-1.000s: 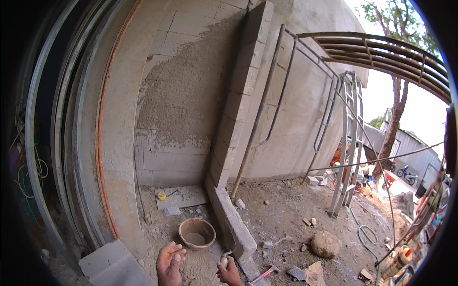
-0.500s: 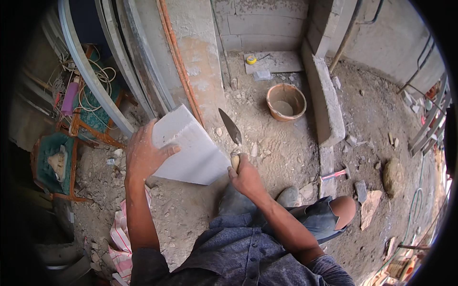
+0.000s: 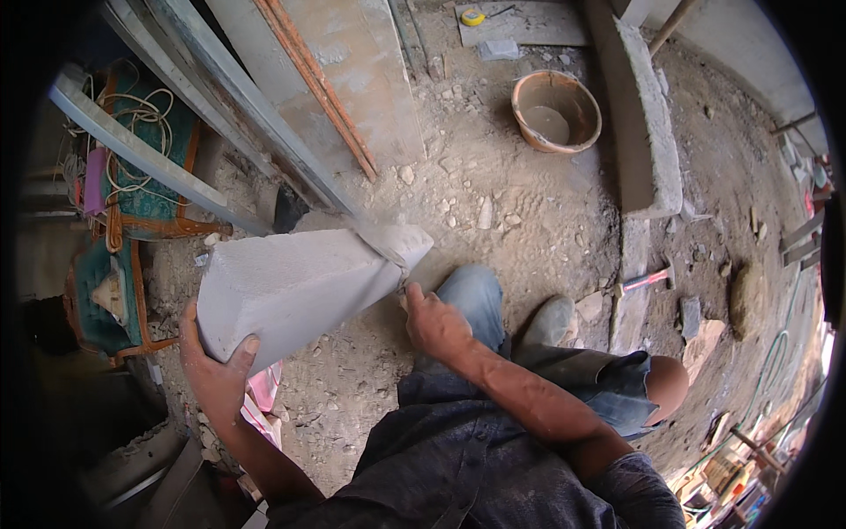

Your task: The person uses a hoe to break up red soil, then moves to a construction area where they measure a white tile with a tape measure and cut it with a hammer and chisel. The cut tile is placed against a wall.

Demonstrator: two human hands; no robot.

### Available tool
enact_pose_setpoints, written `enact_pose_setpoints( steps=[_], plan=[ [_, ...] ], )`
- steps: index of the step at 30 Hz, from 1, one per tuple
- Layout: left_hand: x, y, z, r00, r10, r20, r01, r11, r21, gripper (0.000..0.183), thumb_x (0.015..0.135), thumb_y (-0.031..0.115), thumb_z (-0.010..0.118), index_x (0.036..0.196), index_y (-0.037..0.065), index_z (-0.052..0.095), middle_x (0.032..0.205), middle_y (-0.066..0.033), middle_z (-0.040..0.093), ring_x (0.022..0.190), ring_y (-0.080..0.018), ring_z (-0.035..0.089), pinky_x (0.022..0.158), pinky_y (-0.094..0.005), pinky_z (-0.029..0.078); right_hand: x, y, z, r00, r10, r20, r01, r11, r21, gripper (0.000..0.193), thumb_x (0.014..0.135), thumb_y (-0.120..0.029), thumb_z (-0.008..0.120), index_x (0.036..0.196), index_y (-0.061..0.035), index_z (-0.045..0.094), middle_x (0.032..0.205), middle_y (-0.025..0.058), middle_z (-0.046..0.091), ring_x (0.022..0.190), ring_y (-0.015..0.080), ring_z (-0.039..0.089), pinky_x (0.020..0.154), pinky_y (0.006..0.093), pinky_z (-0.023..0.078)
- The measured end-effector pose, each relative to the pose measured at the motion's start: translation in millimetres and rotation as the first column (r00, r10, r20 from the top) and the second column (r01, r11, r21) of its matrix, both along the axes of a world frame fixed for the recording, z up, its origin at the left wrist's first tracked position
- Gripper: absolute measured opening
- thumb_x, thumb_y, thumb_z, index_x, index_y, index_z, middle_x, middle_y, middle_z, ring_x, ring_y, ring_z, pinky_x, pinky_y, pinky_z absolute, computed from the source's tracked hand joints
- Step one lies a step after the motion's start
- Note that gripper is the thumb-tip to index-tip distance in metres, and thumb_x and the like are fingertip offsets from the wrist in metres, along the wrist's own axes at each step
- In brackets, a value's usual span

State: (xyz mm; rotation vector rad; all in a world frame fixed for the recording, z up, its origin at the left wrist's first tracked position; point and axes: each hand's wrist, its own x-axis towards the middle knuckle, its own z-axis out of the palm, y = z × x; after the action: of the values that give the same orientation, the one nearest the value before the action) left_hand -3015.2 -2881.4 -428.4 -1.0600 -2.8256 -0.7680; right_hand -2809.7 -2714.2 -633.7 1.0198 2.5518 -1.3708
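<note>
A building site: pale block [image 3: 291,278], trowel [image 3: 377,243], low rough wall [image 3: 641,141], bucket [image 3: 531,134], hammer [image 3: 646,281], rubble [image 3: 486,212] on bare dirt [image 3: 564,238].

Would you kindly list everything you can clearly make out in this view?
Block: one, pale grey, centre-left
Trowel: one, blurred grey, against the block's right end
Bucket: one, orange-brown, upper right of centre
Board: one, grey, top
Tape measure: one, yellow, on the board
Low wall: one, grey, right of the bucket
Hammer: one, red handle, right
Boulder: one, brown, far right
Metal bars: several, grey, upper left
Green-upholstered furniture: count unclear, left
Legs: two, blue trousers, below centre
Left hand: one, bare, gripping the block
Right hand: one, bare, holding the trowel
</note>
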Motion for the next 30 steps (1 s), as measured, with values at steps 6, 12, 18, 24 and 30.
enact_pose_setpoints(
  steps=[6, 12, 18, 24, 30],
  plan=[
    [-9.5, -7.7, -8.6, 0.997, 0.073, 0.037, -0.073, 0.997, 0.021, 0.092, 0.067, 0.046, 0.08, 0.142, 0.004, 0.048, 0.132, -0.0193, 0.055, 0.122, -0.0333, 0.053, 0.106, -0.046, 0.039, -7.6, 69.3, -106.4, 0.988, 0.062, 0.142, -0.084, 0.984, 0.155, 0.027, 0.091, -0.008, 0.051, 0.115, 0.001, 0.043, 0.101, 0.0316, 0.066, 0.087, 0.0487, 0.068, 0.079, 0.0546, 0.054],
    [-15.9, -25.9, -13.7, 0.994, 0.092, 0.062, -0.097, 0.993, 0.068, 0.093, 0.068, 0.048, 0.081, 0.142, 0.002, 0.048, 0.134, -0.0195, 0.054, 0.124, -0.0321, 0.051, 0.107, -0.0444, 0.038, -11.8, 19.8, 110.1, 0.986, 0.079, -0.147, -0.074, 0.996, 0.04, 0.036, 0.093, -0.009, 0.051, 0.124, 0.004, 0.039, 0.094, 0.0274, 0.065, 0.077, 0.0456, 0.069, 0.069, 0.0522, 0.057],
    [-28.5, -35.5, -1.3, 0.994, 0.106, -0.04, -0.103, 0.993, 0.062, 0.094, 0.071, 0.053, 0.079, 0.143, 0.001, 0.047, 0.133, -0.0178, 0.054, 0.123, -0.0312, 0.051, 0.107, -0.043, 0.038, -19.4, -25.8, 112.8, 0.963, 0.181, -0.198, -0.177, 0.983, 0.038, 0.03, 0.09, -0.009, 0.054, 0.116, -0.0009, 0.04, 0.094, 0.026, 0.063, 0.076, 0.0445, 0.069, 0.063, 0.053, 0.057],
    [-53.8, -76.8, -22.7, 0.986, 0.169, -0.012, -0.168, 0.984, 0.052, 0.093, 0.077, 0.058, 0.073, 0.143, -0.001, 0.046, 0.134, -0.0176, 0.054, 0.122, -0.0304, 0.052, 0.106, -0.0427, 0.038, -52.9, 27.0, -83.0, 0.994, 0.063, 0.087, -0.067, 0.997, 0.046, 0.028, 0.091, -0.012, 0.058, 0.114, -0.0032, 0.044, 0.106, 0.0292, 0.067, 0.093, 0.0448, 0.069, 0.081, 0.0524, 0.055],
    [-63.8, -134.3, -55.0, 0.988, 0.132, 0.075, -0.142, 0.977, 0.158, 0.088, 0.083, 0.055, 0.07, 0.145, -0.003, 0.044, 0.137, -0.0186, 0.052, 0.127, -0.031, 0.049, 0.108, -0.043, 0.036, -22.8, 89.3, -162.9, 0.965, -0.047, 0.257, 0.013, 0.991, 0.133, 0.036, 0.095, -0.014, 0.053, 0.124, 0.0051, 0.046, 0.102, 0.0291, 0.069, 0.099, 0.0431, 0.069, 0.086, 0.0508, 0.054]
  ],
)
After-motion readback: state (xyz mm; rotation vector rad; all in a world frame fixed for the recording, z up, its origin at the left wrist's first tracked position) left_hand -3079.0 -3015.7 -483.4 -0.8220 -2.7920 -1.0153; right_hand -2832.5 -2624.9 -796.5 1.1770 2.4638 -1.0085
